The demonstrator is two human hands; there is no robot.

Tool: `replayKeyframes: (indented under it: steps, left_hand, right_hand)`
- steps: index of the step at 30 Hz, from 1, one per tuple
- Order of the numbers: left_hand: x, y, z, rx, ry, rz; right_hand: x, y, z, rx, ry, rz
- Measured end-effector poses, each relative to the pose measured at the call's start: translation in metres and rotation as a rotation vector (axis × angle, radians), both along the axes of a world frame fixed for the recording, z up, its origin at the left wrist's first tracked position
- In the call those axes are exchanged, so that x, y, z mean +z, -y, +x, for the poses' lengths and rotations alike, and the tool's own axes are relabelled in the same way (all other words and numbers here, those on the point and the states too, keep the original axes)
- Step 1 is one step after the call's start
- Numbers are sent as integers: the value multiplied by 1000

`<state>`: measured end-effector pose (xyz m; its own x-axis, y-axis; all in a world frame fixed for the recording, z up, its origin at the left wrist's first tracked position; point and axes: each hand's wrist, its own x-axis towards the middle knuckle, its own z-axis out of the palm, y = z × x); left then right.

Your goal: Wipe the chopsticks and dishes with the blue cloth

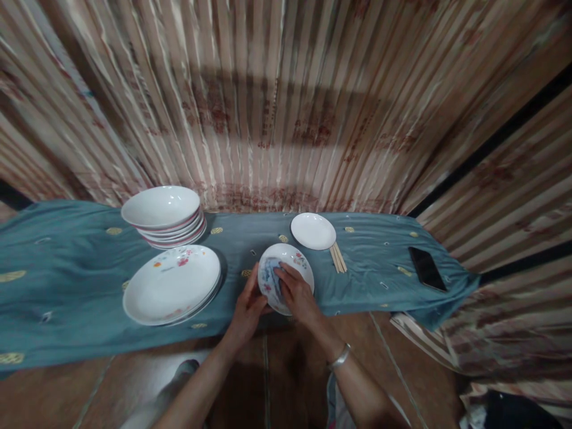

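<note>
A small white plate with flower decoration (292,256) is held over the table's front edge. My left hand (249,302) grips its left rim, thumb on top and the other fingers partly hidden beneath. In my right hand (298,293) is a bunched grey-blue cloth (270,273), pressed against the plate's inner face. Behind this plate, a plain white plate (313,230) lies on the tablecloth. Several wooden chopsticks (338,257) lie at its lower right, their upper ends by its rim.
A teal patterned cloth (250,238) covers the long table. On the left stand a stack of large oval floral plates (172,286) and a tall stack of bowls or deep plates (163,205). A black phone (427,269) lies at right. Striped curtains (268,119) hang close behind.
</note>
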<state>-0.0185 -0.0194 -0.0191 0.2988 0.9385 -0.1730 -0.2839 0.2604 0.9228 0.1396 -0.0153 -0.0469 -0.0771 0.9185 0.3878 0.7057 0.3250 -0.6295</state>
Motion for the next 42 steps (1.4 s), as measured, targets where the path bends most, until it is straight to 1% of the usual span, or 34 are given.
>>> replayKeyframes:
  steps: [3,6,9,12,15,17,19,21,23,27,29,30,33,37,39,42]
  left_hand:
    - [2,0,0,-5,10,-1]
    - [5,-1,1,12,5,-17]
    - [9,-1,2,33,-7,-32]
    - [8,-1,3,34,-13,-33]
    - [8,-2,2,40,-23,-20]
    - [8,-2,3,36,-27,-8]
    - [10,-2,4,36,-31,5]
    - [12,-2,6,37,-43,20]
    - [13,-1,8,29,-65,43]
    - [13,3,11,20,-60,142]
    - [14,4,12,28,-44,154]
    - [14,5,12,31,-38,150]
    - [15,6,12,32,-34,149]
    - [11,6,10,31,-10,141]
    - [7,6,9,41,24,127]
    - [1,7,8,57,57,95]
  right_hand:
    - [-6,1,7,-59,40,20]
    - [-6,8,5,-101,54,41]
    - [1,18,-5,-70,26,40]
    - [11,25,-16,29,-48,-11]
    - [18,26,-23,102,-179,-74]
    - [22,25,-26,91,-286,-79]
    - [27,22,-27,40,-337,-39]
    - [34,19,-27,-8,-288,27]
    - [41,15,-26,-14,-182,88]
    - [51,-4,-23,69,0,176]
    - [54,-17,-19,105,78,182]
    - [56,-24,-16,98,107,180]
    - [57,-45,-3,32,154,165]
    - [51,-62,21,-85,189,107]
    - [46,-64,34,-182,246,34]
    - [36,-56,51,-294,329,-138]
